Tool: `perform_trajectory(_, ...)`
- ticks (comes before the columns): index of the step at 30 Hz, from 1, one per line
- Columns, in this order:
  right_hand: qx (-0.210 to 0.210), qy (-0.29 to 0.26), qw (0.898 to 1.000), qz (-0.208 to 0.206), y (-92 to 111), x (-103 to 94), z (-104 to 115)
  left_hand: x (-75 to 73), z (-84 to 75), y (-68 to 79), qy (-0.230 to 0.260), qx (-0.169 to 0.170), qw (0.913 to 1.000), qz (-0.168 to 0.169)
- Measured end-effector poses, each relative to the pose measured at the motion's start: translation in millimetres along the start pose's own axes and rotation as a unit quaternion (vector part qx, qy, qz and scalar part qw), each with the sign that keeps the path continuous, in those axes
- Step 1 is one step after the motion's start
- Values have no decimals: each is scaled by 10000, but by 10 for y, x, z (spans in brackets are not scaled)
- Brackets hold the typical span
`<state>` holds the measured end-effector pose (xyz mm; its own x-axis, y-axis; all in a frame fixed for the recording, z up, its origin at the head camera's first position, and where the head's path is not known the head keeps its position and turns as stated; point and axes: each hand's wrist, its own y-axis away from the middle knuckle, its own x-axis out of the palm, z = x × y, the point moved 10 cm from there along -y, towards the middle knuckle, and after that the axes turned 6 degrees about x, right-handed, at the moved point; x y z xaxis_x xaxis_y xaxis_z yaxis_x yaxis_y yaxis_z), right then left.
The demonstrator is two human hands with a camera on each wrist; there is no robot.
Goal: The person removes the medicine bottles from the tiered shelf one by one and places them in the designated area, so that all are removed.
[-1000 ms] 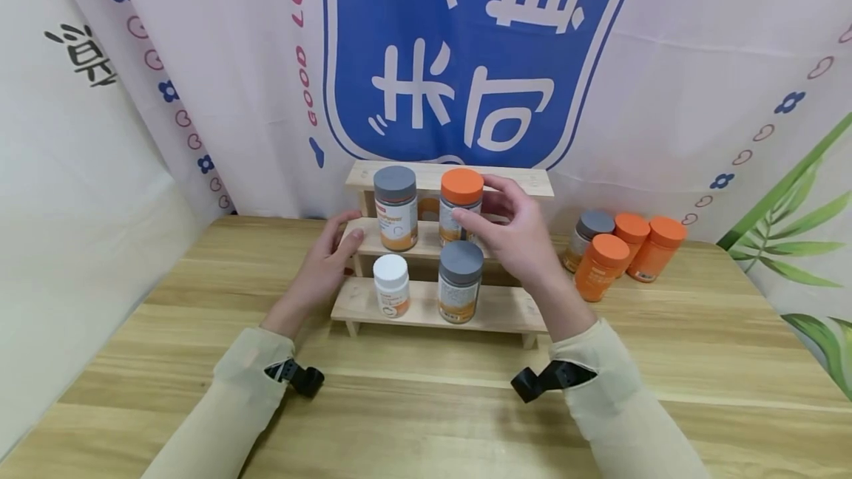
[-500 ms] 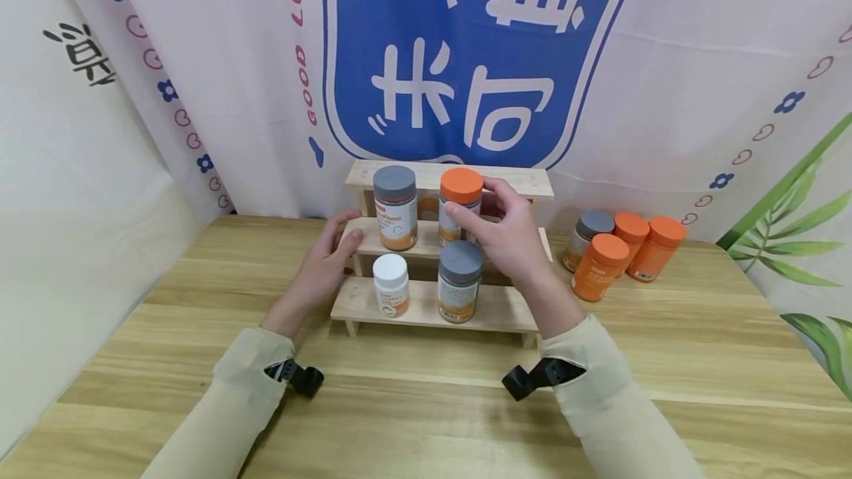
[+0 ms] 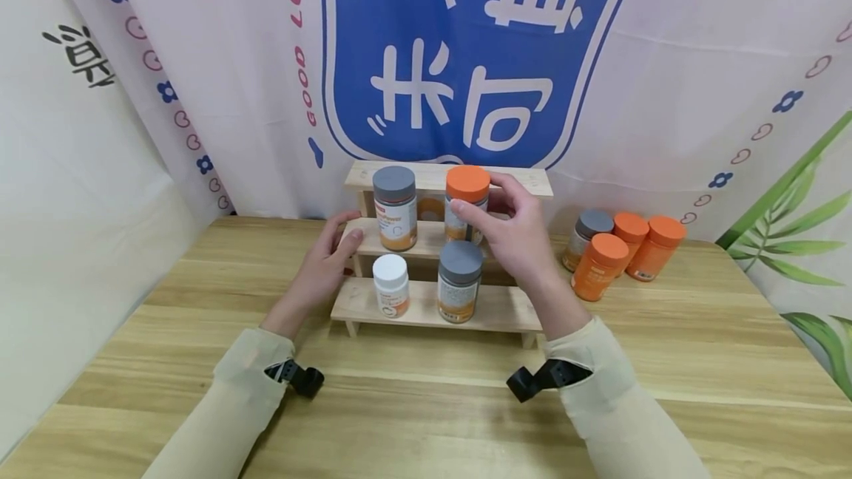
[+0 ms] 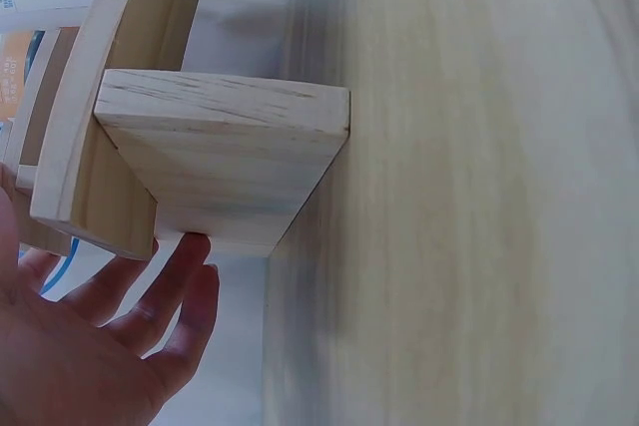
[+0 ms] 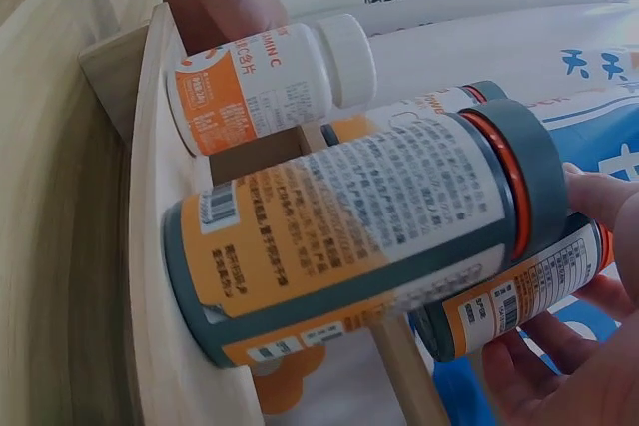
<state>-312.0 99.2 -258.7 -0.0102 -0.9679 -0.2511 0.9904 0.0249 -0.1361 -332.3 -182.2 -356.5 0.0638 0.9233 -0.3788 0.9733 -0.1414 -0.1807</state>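
Note:
A three-step wooden rack (image 3: 492,307) stands on the table. My left hand (image 3: 321,261) holds the left end of its middle step; in the left wrist view its fingers (image 4: 170,296) reach to the wooden side support (image 4: 225,147). With thumb and fingers, my right hand (image 3: 522,239) grips an orange-capped bottle (image 3: 467,185) upright at the middle step. A grey-capped bottle (image 3: 396,209) stands to its left. On the bottom step are a small white bottle (image 3: 391,287) and another grey-capped bottle (image 5: 349,226), which partly covers the held bottle (image 5: 524,291) in the right wrist view.
On the table right of the rack stand several more bottles: a grey-capped one (image 3: 586,235) and orange ones, the nearest of them an orange bottle (image 3: 599,268). The rack's top step (image 3: 426,176) sits close to a printed curtain (image 3: 665,94).
The right hand has shifted slightly right with the orange-capped bottle, widening the space from the grey-capped bottle beside it. The left hand keeps its place on the rack.

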Motion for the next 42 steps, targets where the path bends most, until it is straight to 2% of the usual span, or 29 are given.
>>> perform_trajectory(10,-145,9,9994,-305,95,-282,42,4,4,1,-47,-5,10000,37)
perform_trajectory(15,-135,151,9986,-496,141,-456,-12,1,-4,8,-12,2,10000,37)
perform_trajectory(42,137,121,9883,-1512,357,-1397,-260,-1,27,-11,-41,1,10000,5)
